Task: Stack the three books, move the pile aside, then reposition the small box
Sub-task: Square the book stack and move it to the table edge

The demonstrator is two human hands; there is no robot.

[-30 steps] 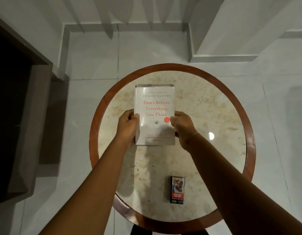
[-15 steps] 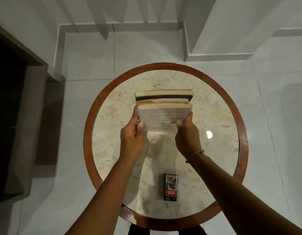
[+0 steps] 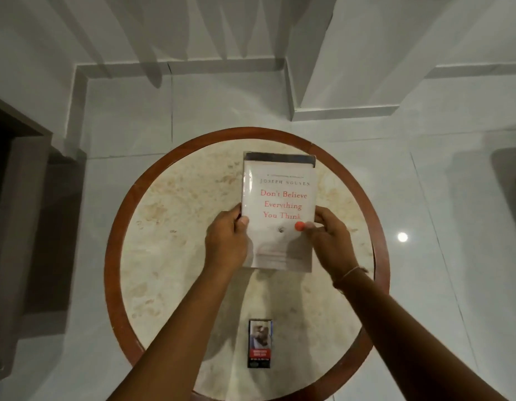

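A pile of books (image 3: 278, 198) lies flat near the middle of the round table (image 3: 164, 241), slightly to the far side. Its top book has a white cover with red lettering; a dark book edge shows at the far end beneath it. My left hand (image 3: 226, 244) grips the pile's left side, thumb on the cover. My right hand (image 3: 330, 241) grips its right side, thumb on the cover. A small box (image 3: 259, 344) with a picture and a red band lies flat near the table's front edge, between my forearms, untouched.
The table has a marble-like top and a brown wooden rim (image 3: 113, 227). Pale tiled floor surrounds it. A white wall base and corner column (image 3: 337, 82) stand behind. Dark furniture (image 3: 16, 227) is at the left.
Half a second ago the pile was tilted up with its page edges facing me. Now it lies flat, cover up, a little farther across the table. Both hands kept hold.
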